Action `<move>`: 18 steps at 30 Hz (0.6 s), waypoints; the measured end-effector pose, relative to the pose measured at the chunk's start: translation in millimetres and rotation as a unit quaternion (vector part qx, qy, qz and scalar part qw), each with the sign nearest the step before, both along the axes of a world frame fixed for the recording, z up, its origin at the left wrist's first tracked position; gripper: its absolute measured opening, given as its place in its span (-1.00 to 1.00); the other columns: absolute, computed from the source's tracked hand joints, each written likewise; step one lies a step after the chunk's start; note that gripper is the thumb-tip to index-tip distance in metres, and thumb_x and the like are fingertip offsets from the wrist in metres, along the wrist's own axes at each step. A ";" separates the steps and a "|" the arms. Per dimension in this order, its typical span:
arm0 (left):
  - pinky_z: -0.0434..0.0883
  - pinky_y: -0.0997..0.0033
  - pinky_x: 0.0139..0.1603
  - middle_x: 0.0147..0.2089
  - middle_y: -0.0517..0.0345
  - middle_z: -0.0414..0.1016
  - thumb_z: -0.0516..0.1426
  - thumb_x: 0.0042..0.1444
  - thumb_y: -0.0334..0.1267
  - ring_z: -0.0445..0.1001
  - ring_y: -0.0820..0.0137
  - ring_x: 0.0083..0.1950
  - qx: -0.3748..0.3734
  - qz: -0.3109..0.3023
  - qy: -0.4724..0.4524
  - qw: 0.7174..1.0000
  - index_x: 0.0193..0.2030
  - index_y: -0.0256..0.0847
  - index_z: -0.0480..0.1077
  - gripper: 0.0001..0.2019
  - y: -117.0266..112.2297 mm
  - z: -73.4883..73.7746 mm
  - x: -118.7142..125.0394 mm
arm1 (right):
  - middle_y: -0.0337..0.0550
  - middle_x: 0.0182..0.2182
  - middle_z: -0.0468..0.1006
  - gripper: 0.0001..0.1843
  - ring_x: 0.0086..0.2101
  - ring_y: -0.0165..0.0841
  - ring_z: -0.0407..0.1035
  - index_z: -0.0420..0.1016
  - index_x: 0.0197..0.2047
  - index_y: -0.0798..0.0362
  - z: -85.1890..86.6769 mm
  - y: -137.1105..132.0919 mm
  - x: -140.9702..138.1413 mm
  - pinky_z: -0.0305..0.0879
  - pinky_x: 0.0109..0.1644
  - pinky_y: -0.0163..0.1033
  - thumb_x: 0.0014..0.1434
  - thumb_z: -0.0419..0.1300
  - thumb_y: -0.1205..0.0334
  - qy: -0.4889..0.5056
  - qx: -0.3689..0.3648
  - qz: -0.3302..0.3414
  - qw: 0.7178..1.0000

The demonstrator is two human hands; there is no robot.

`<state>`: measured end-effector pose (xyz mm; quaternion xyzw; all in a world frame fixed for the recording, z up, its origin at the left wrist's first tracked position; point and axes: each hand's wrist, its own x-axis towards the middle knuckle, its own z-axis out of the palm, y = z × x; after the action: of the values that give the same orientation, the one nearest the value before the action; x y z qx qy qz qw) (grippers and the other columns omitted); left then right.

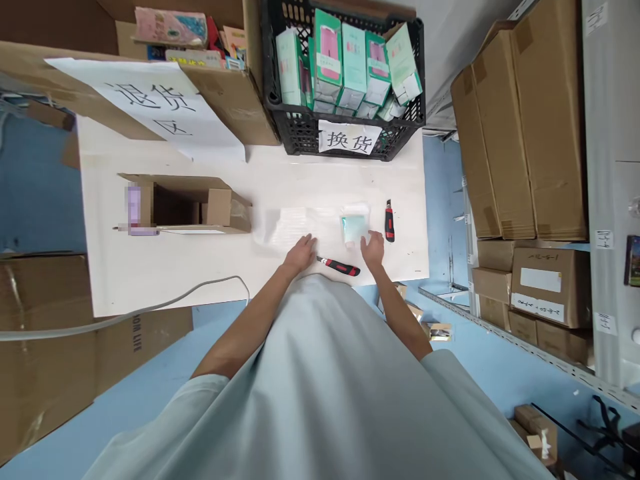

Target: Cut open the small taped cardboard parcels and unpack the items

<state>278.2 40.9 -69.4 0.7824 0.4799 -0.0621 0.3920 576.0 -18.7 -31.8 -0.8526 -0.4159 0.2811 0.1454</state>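
Note:
My left hand lies flat on the white table, fingers stretched out, touching the near edge of a clear plastic bag. My right hand rests with its fingers open at the corner of a small pale green packet inside white wrapping. A red and black utility knife lies between my two hands near the table's front edge. A second red and black knife lies just right of the packet.
An open cardboard box lies on its side at the left. A black crate of green boxes with a paper label stands at the back. A large carton with a handwritten sheet stands back left. Stacked cartons fill shelves on the right.

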 end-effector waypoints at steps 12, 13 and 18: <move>0.30 -0.19 0.71 0.70 -0.22 0.31 0.19 0.42 -0.09 0.28 -0.12 0.72 -0.059 0.155 -0.025 0.986 0.53 -0.24 0.43 -0.39 -0.8 4.6 10.0 | 0.43 0.37 0.44 -0.17 0.38 0.23 0.35 0.30 0.43 0.15 -4.1 34.0 -60.0 0.45 0.41 0.27 0.25 0.50 0.01 0.005 -0.029 0.006 1.000; 0.36 -0.16 0.68 0.68 -0.21 0.35 0.18 0.44 -0.05 0.36 -0.11 0.68 -0.068 0.182 -0.027 0.981 0.54 -0.23 0.44 -0.39 0.6 6.7 12.9 | 0.38 0.36 0.46 -0.16 0.37 0.18 0.39 0.29 0.43 0.13 -3.3 33.0 -61.4 0.46 0.41 0.21 0.26 0.49 -0.03 0.037 -0.018 0.000 0.999; 0.43 -0.08 0.62 0.62 -0.23 0.45 0.16 0.47 -0.03 0.50 -0.10 0.57 -0.083 0.231 -0.027 0.969 0.50 -0.29 0.48 -0.42 6.1 18.7 21.4 | 0.19 0.36 0.56 -0.21 0.35 0.00 0.49 0.39 0.38 0.03 -2.2 26.5 -68.4 0.47 0.41 -0.02 0.25 0.50 -0.15 0.153 -0.005 0.015 0.988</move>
<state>299.6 47.0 -50.8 0.6163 0.6304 0.0114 0.4718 507.6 7.8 -34.1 -0.7938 -0.4007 0.4121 0.1988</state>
